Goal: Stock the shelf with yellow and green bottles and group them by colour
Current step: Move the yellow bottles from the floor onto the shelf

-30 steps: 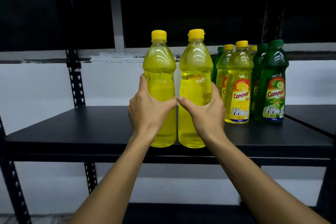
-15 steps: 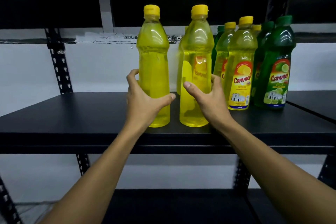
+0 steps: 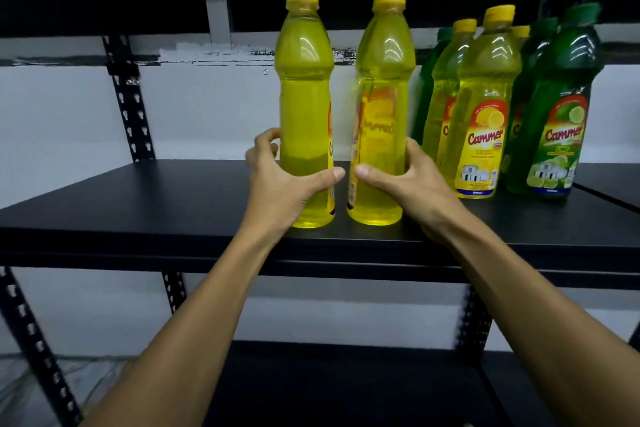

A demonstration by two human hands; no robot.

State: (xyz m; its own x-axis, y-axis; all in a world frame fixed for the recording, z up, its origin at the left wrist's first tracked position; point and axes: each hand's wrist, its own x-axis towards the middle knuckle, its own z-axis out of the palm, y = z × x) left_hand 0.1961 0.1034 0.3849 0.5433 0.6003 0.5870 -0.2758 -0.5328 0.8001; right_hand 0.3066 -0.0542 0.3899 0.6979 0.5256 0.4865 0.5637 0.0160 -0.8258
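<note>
Two tall yellow bottles stand upright near the front of the black shelf (image 3: pixel 138 198). My left hand (image 3: pixel 280 184) grips the lower part of the left yellow bottle (image 3: pixel 304 97). My right hand (image 3: pixel 412 184) grips the lower part of the right yellow bottle (image 3: pixel 382 104), whose label faces away. To the right stand more yellow bottles (image 3: pixel 485 114) with labels facing me, and green bottles (image 3: pixel 557 107) at the far right. Another green bottle (image 3: pixel 424 90) shows behind the yellow ones.
A black slotted upright (image 3: pixel 130 100) rises at the back left of the shelf. A lower black shelf (image 3: pixel 346 385) lies beneath. A second shelf board (image 3: pixel 609 184) adjoins on the right. The wall behind is white.
Both hands have pushed the two yellow bottles further onto the shelf and slid lower on them. The bottles have turned, so their labels show at the inner sides.
</note>
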